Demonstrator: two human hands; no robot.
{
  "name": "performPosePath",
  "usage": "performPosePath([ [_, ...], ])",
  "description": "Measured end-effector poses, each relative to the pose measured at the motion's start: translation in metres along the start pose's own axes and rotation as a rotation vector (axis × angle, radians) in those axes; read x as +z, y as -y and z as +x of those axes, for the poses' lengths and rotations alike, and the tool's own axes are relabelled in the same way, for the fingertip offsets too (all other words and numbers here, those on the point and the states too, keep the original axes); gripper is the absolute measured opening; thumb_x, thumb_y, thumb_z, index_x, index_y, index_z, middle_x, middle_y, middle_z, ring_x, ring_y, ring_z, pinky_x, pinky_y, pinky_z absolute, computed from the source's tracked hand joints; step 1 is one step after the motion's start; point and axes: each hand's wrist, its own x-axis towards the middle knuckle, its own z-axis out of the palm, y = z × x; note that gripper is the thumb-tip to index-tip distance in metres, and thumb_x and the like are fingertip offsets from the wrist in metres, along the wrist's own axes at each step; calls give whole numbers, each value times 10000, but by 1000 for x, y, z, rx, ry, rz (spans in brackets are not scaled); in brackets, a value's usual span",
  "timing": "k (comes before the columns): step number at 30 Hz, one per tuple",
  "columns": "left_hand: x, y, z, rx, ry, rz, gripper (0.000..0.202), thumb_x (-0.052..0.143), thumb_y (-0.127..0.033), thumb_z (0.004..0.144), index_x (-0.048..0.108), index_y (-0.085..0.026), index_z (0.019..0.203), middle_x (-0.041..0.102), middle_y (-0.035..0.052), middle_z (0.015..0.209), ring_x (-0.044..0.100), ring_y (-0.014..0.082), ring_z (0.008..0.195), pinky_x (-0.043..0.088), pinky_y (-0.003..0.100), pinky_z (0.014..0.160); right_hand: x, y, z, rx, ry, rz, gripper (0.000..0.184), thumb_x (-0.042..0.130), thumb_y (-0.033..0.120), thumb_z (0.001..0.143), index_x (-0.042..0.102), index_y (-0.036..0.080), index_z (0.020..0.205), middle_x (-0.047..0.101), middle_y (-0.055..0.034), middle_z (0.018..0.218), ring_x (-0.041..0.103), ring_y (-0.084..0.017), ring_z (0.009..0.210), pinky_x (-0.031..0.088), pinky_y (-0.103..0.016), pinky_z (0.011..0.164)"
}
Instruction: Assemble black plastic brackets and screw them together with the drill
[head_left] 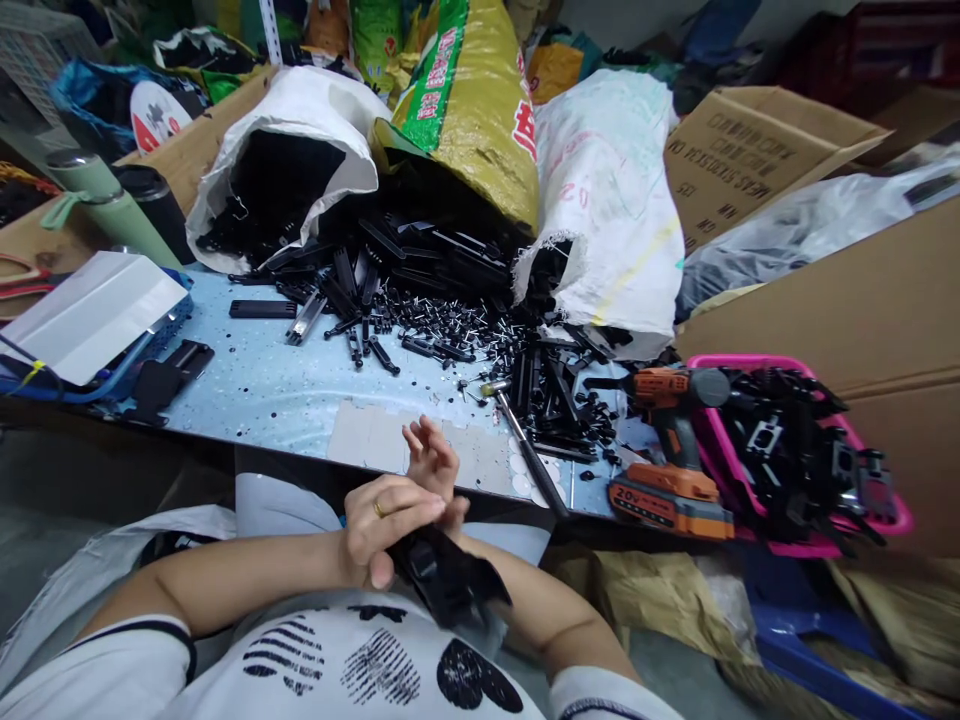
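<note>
A black plastic part is held low and close to the body, below the near edge of the worktop. The left hand, on which a ring is worn, is curled shut over the upper end of the part, with the thumb tucked beneath. The right hand is raised just behind the left hand, its fingers loose and spread apart with nothing gripped between them. Whether its heel rests on the part cannot be told, since that area is hidden by the left hand. Just beyond the hands a pale cardboard patch is seen on the worktop. Farther ahead a heap of black plastic pieces is spilled from a white sack and a yellow sack. To the right of the hands a long dark tool is laid slantwise, and past it an orange cordless drill is set just beside a pink basket filled with more black parts. Well off to the left a green flask is lying tilted.
</note>
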Motion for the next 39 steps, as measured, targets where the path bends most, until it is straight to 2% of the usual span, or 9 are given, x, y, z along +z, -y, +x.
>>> performPosePath([
  [3, -8, 46, -5, 169, -76, 342, 743, 192, -678, 865, 458, -180, 1348, 577, 177, 1105, 510, 291, 1079, 390, 430, 907, -7, -40, 47, -84, 88, -268, 592, 202, 636, 855, 383, 225, 1241, 340, -123, 1357, 310, -255, 1294, 250, -476, 1053],
  [5, -21, 82, 3, 21, 42, 594, 742, 293, -686, 840, 463, -176, 1352, 576, 181, 1096, 539, 287, 987, 395, 404, 859, -25, -64, 100, -132, 278, -598, 516, 324, 557, 872, 435, 188, 1216, 411, -130, 1320, 347, -240, 1261, 266, -435, 1050],
  [9, -43, 146, 51, -332, 308, 807, 748, 376, -643, 838, 477, -92, 1333, 549, 246, 1102, 505, 342, 1023, 351, 436, 881, -59, -104, 226, -141, 282, -1143, 390, 359, 367, 926, 491, 97, 1175, 496, -162, 1231, 399, -230, 1163, 289, -373, 1016],
  [12, -54, 172, 95, -312, 220, 826, 676, 443, -545, 861, 453, -60, 1331, 469, 258, 1235, 349, 375, 1215, 212, 489, 1007, -64, -123, 300, -124, 338, -1431, 443, 425, 263, 903, 402, 98, 1313, 419, -162, 1332, 354, -262, 1193, 303, -394, 975],
  [16, -97, 185, 121, -379, -104, 888, 505, 407, -386, 917, 448, -46, 1288, 445, 213, 1260, 323, 322, 1217, 192, 431, 1025, -57, -137, 339, -100, 377, -1665, 395, 476, 171, 856, 457, 83, 1240, 500, -168, 1207, 377, -280, 1147, 280, -430, 957],
  [20, -179, 202, 112, -702, -372, 1025, 374, 413, -192, 890, 452, 12, 1201, 434, 228, 1196, 337, 312, 1120, 262, 420, 943, -56, -138, 338, -167, 443, -1733, 290, 544, 178, 793, 505, 70, 1059, 514, -178, 1105, 416, -285, 1079, 316, -404, 905],
  [26, -252, 238, 127, -686, -21, 993, 330, 423, -27, 835, 529, -89, 1142, 444, 114, 1244, 311, 225, 1139, 227, 435, 983, -41, -105, 308, -24, 361, -1471, 465, 545, 338, 804, 391, 141, 1196, 560, -119, 1034, 555, -233, 860, 416, -346, 749],
  [34, -257, 229, 142, -671, -85, 975, 178, 498, -161, 859, 543, -100, 1020, 523, 121, 1097, 394, 257, 1150, 272, 427, 991, -57, -45, 166, 227, 431, -881, 467, 486, 568, 834, 476, 169, 1075, 578, -68, 938, 545, -180, 827, 436, -317, 755],
  [39, -187, 169, 110, -636, -207, 844, 393, 262, -291, 984, 322, -101, 1323, 521, 146, 1165, 514, 215, 1024, 386, 386, 888, -81, -47, 92, 448, 322, -455, 521, 503, 513, 843, 390, 208, 1250, 544, -60, 949, 561, -153, 775, 483, -295, 665],
])
